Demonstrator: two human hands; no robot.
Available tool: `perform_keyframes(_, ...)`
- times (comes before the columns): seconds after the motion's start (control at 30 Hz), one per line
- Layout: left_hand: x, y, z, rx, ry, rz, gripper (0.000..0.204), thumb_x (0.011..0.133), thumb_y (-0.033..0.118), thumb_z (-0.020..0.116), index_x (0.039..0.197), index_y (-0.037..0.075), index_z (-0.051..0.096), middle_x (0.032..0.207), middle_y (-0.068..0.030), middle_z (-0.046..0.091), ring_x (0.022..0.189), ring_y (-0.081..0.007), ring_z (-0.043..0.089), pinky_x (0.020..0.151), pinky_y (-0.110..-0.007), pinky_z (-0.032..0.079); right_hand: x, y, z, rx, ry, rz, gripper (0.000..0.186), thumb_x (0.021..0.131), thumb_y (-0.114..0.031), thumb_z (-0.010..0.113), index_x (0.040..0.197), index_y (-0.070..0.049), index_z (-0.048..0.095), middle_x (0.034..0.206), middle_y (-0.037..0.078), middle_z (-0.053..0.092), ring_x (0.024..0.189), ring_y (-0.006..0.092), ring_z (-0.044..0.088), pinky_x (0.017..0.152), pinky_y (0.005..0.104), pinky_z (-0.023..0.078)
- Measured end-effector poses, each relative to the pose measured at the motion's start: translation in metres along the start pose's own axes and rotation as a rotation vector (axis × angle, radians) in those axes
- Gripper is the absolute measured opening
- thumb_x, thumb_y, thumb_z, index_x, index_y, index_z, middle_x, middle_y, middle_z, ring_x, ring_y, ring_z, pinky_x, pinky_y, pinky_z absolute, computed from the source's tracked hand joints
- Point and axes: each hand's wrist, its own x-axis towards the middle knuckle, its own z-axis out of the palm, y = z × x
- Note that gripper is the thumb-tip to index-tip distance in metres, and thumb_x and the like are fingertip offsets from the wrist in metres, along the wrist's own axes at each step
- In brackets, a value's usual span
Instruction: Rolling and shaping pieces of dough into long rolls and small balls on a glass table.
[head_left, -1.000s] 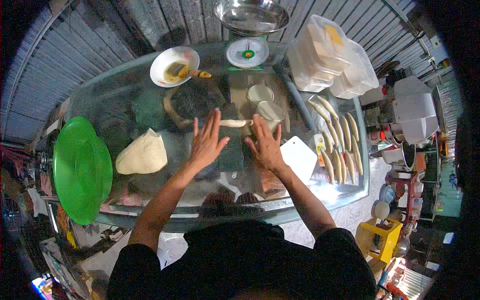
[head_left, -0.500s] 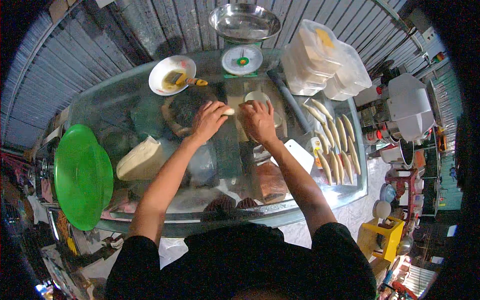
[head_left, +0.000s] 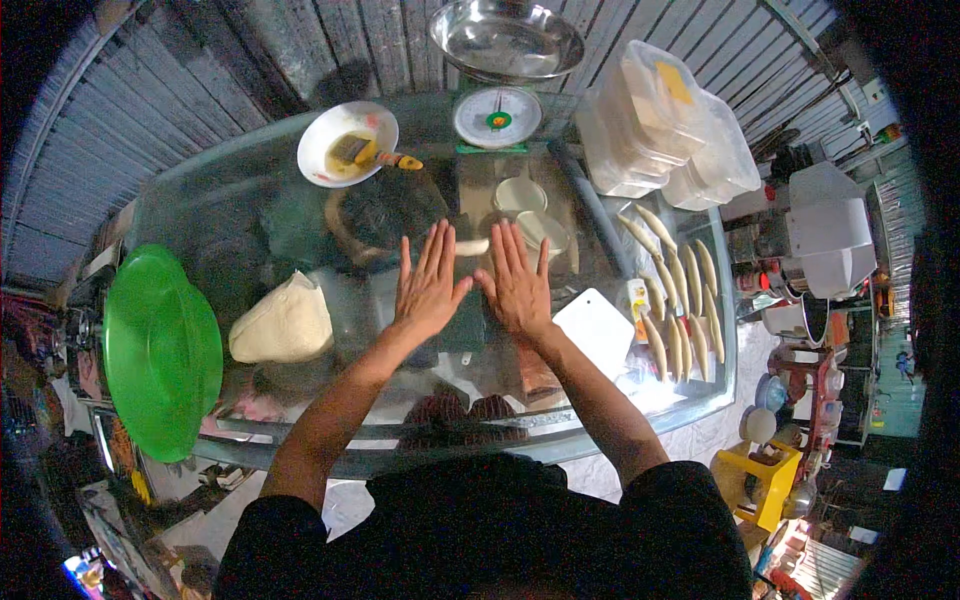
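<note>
A short pale roll of dough [head_left: 470, 247] lies crosswise on the glass tabletop, between the fingers of my two hands. My left hand [head_left: 430, 275] lies flat at its left end, palm down, fingers stretched out. On the other side my right hand [head_left: 517, 280] is also flat with its fingers extended, close to the roll's right end. Whether either palm presses on the dough is hidden. Just beyond my right fingertips are pale round discs [head_left: 520, 196]. A big lump of dough [head_left: 283, 322] rests left of my left forearm.
Several slender dough sticks [head_left: 692, 285] lie at the right, near a white flat scraper [head_left: 597, 333]. A dark rolling rod [head_left: 585, 205] leans diagonally by stacked plastic boxes [head_left: 640, 120]. Farther back are a dial scale [head_left: 497, 118] and a bowl [head_left: 312, 150] with a brush [head_left: 375, 155]. A green basin [head_left: 160, 350] stands left.
My left hand has let go of the small dough piece, which now lies on the table. Both hands have gone from curled to flat, and the fingers have straightened beside the dough.
</note>
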Motion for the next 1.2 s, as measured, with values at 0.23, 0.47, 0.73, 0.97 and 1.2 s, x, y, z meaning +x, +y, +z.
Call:
perform_keyframes(0.23, 0.047, -0.008, 0.008, 0.029, 0.018, -0.026, 0.089, 0.088, 0.028, 0.064, 0.156, -0.001, 0.013, 0.163, -0.0153, 0.017, 0.151, -0.0259, 0.018, 0.12, -0.058, 0.002, 0.042, 0.004, 0.009, 0.177, 0.019, 0.049, 0.069, 0.101, -0.053, 0.039, 0.151, -0.006, 0.034, 0.158, 0.008, 0.035, 0.147, 0.0228, 0.029, 0.116, 0.0666, 0.008)
perform_keyframes(0.47, 0.042, -0.013, 0.012, 0.042, -0.01, -0.002, 0.087, 0.09, 0.029, 0.062, 0.156, 0.002, 0.013, 0.163, -0.0128, 0.02, 0.151, -0.0239, 0.02, 0.12, -0.058, 0.003, 0.041, 0.007, 0.013, 0.065, 0.019, 0.024, 0.072, 0.099, -0.057, 0.038, 0.152, -0.008, 0.034, 0.157, 0.008, 0.036, 0.147, 0.0219, 0.03, 0.115, 0.0675, 0.007)
perform_keyframes(0.73, 0.005, -0.028, -0.006, -0.194, 0.12, 0.011, 0.086, 0.09, 0.034, 0.067, 0.156, 0.005, 0.019, 0.155, -0.0156, 0.033, 0.139, -0.0305, 0.038, 0.118, -0.052, 0.022, 0.011, 0.027, -0.016, 0.38, 0.03, 0.05, 0.07, 0.097, -0.039, 0.055, 0.154, -0.008, 0.028, 0.154, 0.012, 0.038, 0.146, 0.0279, 0.031, 0.117, 0.0609, 0.016)
perform_keyframes(0.97, 0.018, -0.054, 0.001, -0.287, 0.232, 0.105, 0.033, 0.081, 0.018, 0.076, 0.111, 0.007, 0.071, 0.101, -0.0062, 0.059, 0.098, -0.0256, 0.055, 0.088, -0.041, 0.043, 0.012, 0.05, 0.003, 0.358, 0.06, -0.009, 0.041, 0.086, -0.017, 0.066, 0.126, -0.01, 0.062, 0.119, 0.016, 0.056, 0.111, 0.0373, 0.051, 0.097, 0.0496, 0.04)
perform_keyframes(1.2, 0.021, -0.02, -0.023, -0.214, 0.326, 0.108, 0.033, 0.077, 0.021, 0.079, 0.106, 0.008, 0.073, 0.105, -0.0048, 0.062, 0.104, -0.026, 0.056, 0.093, -0.04, 0.042, 0.017, 0.028, -0.017, 0.305, 0.252, -0.027, 0.04, 0.086, -0.023, 0.068, 0.125, -0.014, 0.064, 0.113, 0.012, 0.058, 0.105, 0.033, 0.052, 0.09, 0.0476, 0.043)
